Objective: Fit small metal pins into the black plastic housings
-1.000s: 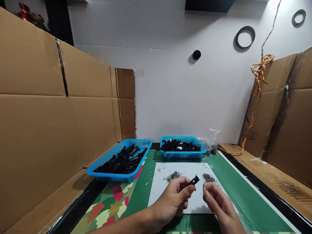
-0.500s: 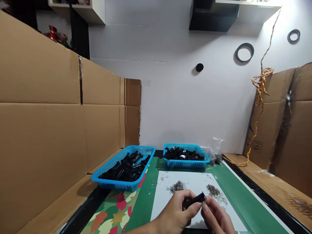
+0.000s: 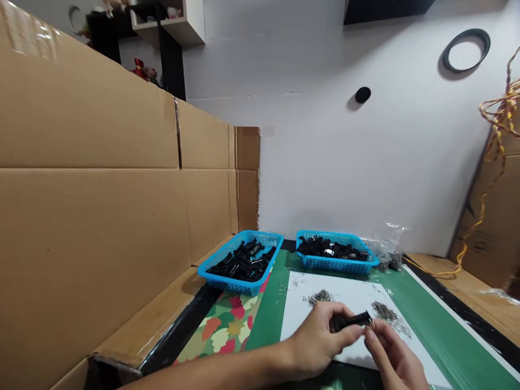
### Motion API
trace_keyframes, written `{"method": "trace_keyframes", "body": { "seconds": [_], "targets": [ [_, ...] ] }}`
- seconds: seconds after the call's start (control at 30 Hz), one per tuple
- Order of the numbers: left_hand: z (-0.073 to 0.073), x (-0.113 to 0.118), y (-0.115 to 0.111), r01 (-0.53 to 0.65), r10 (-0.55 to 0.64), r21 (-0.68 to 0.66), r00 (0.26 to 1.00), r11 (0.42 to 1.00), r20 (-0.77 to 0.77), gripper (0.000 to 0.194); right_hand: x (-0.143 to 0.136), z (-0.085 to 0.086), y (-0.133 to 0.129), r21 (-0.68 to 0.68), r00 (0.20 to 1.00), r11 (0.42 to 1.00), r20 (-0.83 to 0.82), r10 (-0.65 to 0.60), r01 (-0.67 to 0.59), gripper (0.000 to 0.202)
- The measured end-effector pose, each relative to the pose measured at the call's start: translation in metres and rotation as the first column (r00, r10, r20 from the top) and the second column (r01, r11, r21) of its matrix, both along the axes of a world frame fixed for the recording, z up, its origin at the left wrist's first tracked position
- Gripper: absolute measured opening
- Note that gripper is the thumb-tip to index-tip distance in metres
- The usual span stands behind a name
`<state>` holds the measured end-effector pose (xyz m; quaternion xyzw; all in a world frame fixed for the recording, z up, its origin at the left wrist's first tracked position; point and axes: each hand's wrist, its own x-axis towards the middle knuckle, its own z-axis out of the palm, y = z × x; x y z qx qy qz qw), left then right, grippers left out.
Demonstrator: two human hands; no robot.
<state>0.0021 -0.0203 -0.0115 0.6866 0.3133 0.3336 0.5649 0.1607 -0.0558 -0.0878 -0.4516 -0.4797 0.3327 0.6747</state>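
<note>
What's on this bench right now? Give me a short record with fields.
Left hand: grips a small black part
Right hand: fingertips at the part's right end
Surface under hands: white sheet on a green mat
On the sheet: two heaps of tiny metal pieces
Behind: two blue baskets of black parts
Sides: cardboard wall on the left

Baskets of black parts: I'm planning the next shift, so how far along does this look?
Done: cannot tell which basket holds finished parts; the left basket and far basket are both well filled. In hand: the left hand grips one black part while the right hand works at its tip. Left: two piles of small metal bits lie on the white sheet.
</note>
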Motion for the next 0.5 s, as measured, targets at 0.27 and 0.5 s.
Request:
{"method": "trace_keyframes", "body": {
  "seconds": [0.27,0.5],
  "targets": [
    [0.008,0.003,0.009,0.039,-0.035,0.138,0.999,0.990,-0.034,0.043,0.000,0.039,-0.026,-0.047,0.977,0.998,0.210,-0.039,0.050,0.040],
    [0.006,0.003,0.014,0.073,-0.058,0.186,0.995,0.980,-0.085,0.041,0.004,0.049,-0.033,-0.060,0.920,0.992,0.384,-0.083,0.115,0.028]
  ]
}}
